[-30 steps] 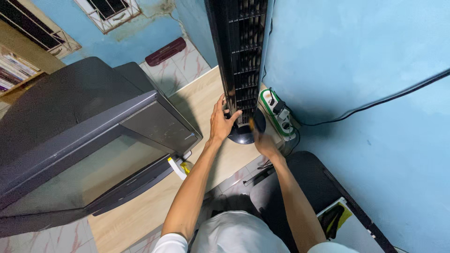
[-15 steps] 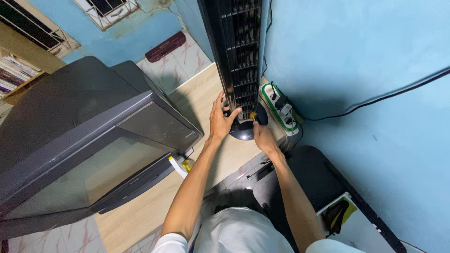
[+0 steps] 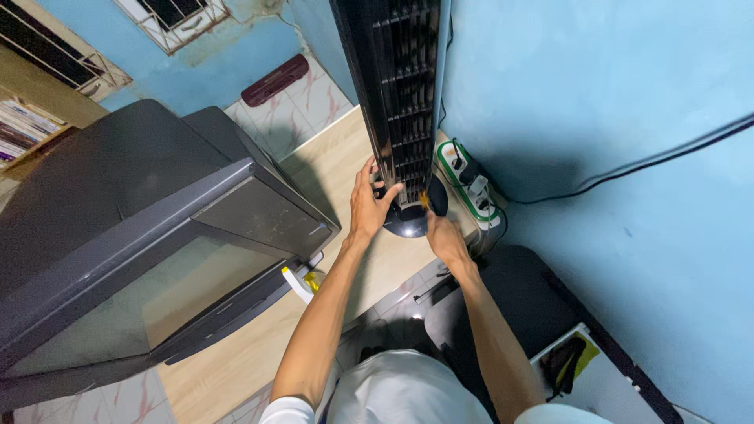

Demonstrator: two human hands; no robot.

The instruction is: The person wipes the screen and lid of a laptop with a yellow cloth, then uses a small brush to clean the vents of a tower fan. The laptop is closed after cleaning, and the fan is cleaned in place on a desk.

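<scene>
A tall black tower fan [image 3: 400, 86] stands on its round black base [image 3: 408, 222] on a light wooden desk [image 3: 330, 169], close to the blue wall. My left hand [image 3: 369, 204] grips the lower left side of the fan's body, fingers wrapped around the grille edge. My right hand [image 3: 445, 238] holds a small tool with a yellow-orange handle [image 3: 424, 201], its tip set against the bottom of the fan just above the base.
A large dark old-style television [image 3: 149, 243] fills the left of the desk. A white and green power strip [image 3: 463, 182] with plugs lies right of the fan base. A black cable [image 3: 628, 173] runs along the wall. A black chair [image 3: 510, 298] is below.
My right hand has moved up to the fan's bottom and steadied the yellow-handled tool there. The left hand kept its grip on the fan.
</scene>
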